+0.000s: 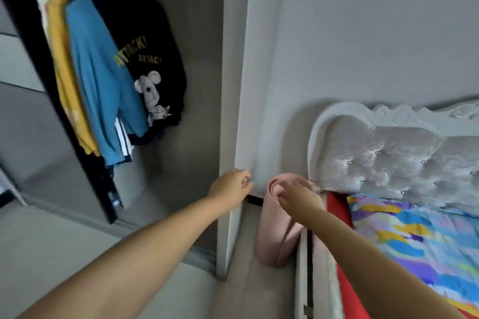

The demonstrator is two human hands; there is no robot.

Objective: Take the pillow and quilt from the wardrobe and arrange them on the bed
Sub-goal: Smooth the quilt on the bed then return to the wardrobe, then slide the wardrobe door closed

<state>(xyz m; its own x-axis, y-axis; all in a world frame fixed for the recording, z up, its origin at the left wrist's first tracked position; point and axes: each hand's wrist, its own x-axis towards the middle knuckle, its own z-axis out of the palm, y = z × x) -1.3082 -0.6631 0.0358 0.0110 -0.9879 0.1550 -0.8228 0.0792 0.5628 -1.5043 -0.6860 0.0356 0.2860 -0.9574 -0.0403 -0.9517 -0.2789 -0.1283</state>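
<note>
The wardrobe (166,137) stands open on the left, with clothes hanging inside; I see no pillow or quilt in it. My left hand (232,185) reaches forward, its fingers curled around the front edge of the wardrobe's white side panel (246,85). My right hand (298,199) lies with fingers apart on top of a pink rolled mat (272,238) that stands upright between the panel and the bed. The bed (414,241) is at the right, covered by a colourful patterned sheet.
Yellow, blue (96,80) and black (153,59) garments hang from the rail. A dark sliding door (51,101) stands at the wardrobe's left. The grey tufted headboard (388,158) rests against the wall. A red layer (339,212) shows at the bed's edge.
</note>
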